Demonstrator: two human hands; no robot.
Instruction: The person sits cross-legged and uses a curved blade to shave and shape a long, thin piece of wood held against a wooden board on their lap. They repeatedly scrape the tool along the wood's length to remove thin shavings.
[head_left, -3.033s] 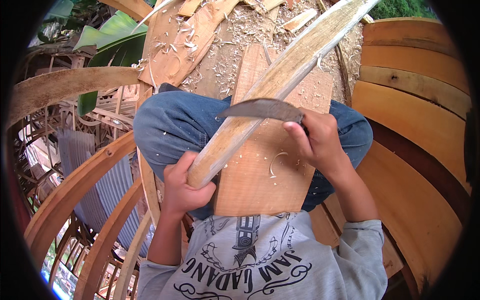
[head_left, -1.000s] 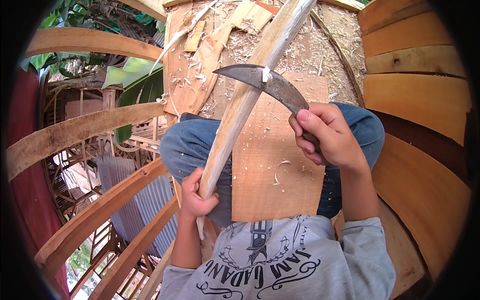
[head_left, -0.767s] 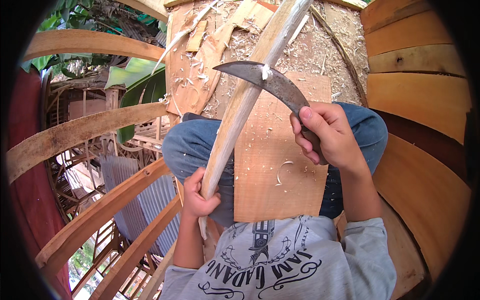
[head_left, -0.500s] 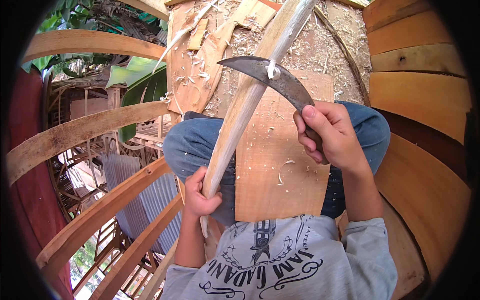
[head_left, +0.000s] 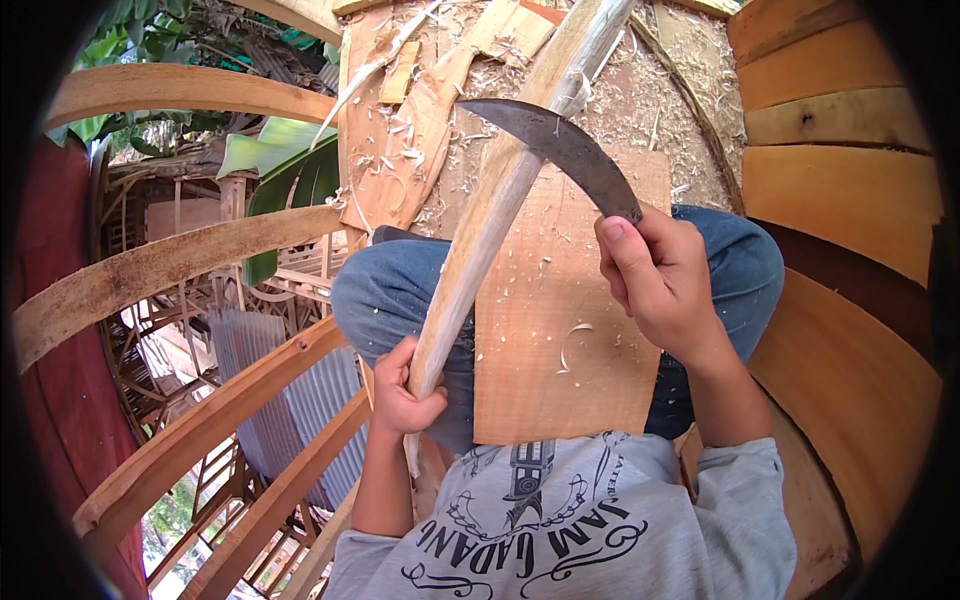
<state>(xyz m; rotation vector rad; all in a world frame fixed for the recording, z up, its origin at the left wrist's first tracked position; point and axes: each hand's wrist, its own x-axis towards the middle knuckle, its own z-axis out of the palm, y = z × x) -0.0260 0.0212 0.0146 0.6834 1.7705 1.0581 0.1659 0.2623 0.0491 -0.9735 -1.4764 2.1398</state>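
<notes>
My left hand (head_left: pixel 411 388) is closed round the lower end of a long, pale wooden pole (head_left: pixel 470 245). The pole slants up and away to the right, and its far end runs out at the top edge. In my right hand (head_left: pixel 658 275) is a sickle (head_left: pixel 570 148) with a dark curved blade; its handle is mostly hidden in my fist. The blade lies across the pole's upper part, its tip pointing left. A flat wooden board (head_left: pixel 560 330) rests across my lap beneath the pole, with a few shavings on it.
Wood shavings (head_left: pixel 690 110) cover the plank floor ahead. Offcuts (head_left: pixel 425 135) and a thin dark stick (head_left: pixel 695 125) lie there. Slatted wooden railing (head_left: pixel 190 245) stands at my left, with a banana leaf (head_left: pixel 285 170) beyond it. A plank wall (head_left: pixel 840 200) curves along my right.
The sickle has shifted slightly right and toward the upper pole, and the right wrist has turned. The curl of shaving on the blade no longer shows there. My left hand keeps its hold.
</notes>
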